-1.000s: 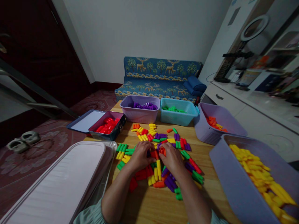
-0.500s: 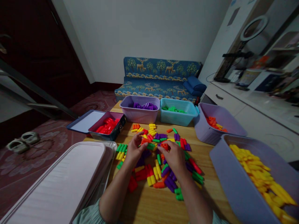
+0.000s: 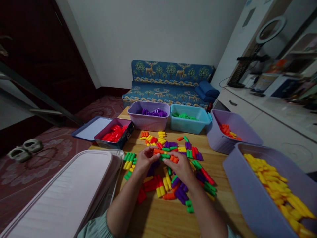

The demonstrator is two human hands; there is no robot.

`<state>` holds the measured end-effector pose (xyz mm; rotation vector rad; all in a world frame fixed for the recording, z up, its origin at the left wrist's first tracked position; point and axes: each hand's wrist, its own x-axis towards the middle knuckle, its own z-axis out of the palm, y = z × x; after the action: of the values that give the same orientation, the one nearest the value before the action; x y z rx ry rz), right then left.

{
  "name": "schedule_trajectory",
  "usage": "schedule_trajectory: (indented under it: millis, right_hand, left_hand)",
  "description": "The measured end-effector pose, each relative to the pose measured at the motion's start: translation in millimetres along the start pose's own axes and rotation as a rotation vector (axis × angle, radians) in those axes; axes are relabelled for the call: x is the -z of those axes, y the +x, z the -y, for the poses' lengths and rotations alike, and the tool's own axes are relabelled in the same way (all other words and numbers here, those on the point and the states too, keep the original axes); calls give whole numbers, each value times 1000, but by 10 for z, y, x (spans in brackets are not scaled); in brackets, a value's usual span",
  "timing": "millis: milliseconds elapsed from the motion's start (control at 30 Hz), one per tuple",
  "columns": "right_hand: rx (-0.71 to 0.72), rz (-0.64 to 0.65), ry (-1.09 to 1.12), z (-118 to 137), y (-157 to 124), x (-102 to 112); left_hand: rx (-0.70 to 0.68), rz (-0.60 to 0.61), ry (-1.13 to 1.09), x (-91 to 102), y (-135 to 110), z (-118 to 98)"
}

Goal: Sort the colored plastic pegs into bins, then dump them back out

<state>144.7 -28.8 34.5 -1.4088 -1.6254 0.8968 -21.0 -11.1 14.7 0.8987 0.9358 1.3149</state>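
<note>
Over the scattered plastic toy blocks (image 3: 166,182), my left hand (image 3: 144,161) is closed on orange and green blocks, an orange one (image 3: 156,151) showing at its fingertips. A green block (image 3: 164,156) spans the small gap between my two hands. My right hand (image 3: 182,166) pinches an orange block (image 3: 174,159), and its thumb and fingers reach the green block's right end. Whether the held blocks are joined I cannot tell. Fingers partly hide the held blocks, and the hands cover part of the pile.
Around the wooden table (image 3: 158,221) stand a tin (image 3: 112,144) of red blocks, a lilac bin (image 3: 148,123) of purple, a turquoise bin (image 3: 189,125) of green, another lilac bin (image 3: 219,138) of mostly orange and a large bin (image 3: 245,185) of yellow. Lids (image 3: 66,191) lie left.
My hands have come together, the right one moving left, so the blocks in them now meet or nearly meet. The orange block in my right hand has turned from end-on to lying sideways.
</note>
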Motion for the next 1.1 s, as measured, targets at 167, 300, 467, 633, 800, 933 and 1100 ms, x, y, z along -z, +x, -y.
schedule_trajectory:
  millis: [167,300,467,633,800,933,1100]
  right_hand:
    - [-30,32,-119,-128,51,166]
    - [-74,35,-397,-208,47,195]
    - [-67,3,-341,-171,39,179]
    - [-59,13,-1,-103,40,104]
    - [-149,106,399,-91,17,-97]
    - [-156,54,499,-111,5,-210]
    - [-139,35,510,-126,3,-233]
  left_hand:
    - [-65,-212,-10,58,31,-59]
    - [-57,-225,102,39,35,-68]
    - [-69,-133,119,-49,29,22]
    - [-71,-65,49,-88,10,43]
    - [-39,6,4,-114,-34,0]
    - [35,49,11,-101,-57,-25]
    - [63,88,39,-83,-53,-9]
